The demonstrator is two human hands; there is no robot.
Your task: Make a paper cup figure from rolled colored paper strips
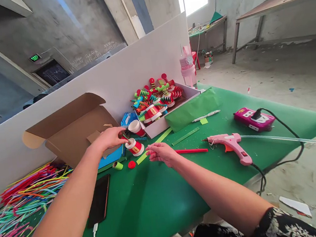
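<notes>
My left hand (111, 139) reaches over an upturned red-and-white paper cup (135, 147), its fingers pinched around a small dark piece at the cup's top that I cannot make out. Just right of the cup is my right hand (162, 154), apart from it, with curled fingertips pressed together; whatever they may hold is hidden. In front of the cup lie a small green paper roll (118, 165) and a red disc (131, 164). Behind it stand more stacked paper cups (136, 127), near a blue pleated paper strip (140, 138).
A box (159, 128) of finished paper-cup figures stands behind, beside an open cardboard box (71, 132). Pipe cleaners (37, 185) and a phone (99, 199) lie left. Rightward are a red strip (191, 150), a pink glue gun (229, 142) and a corded magenta power box (253, 119).
</notes>
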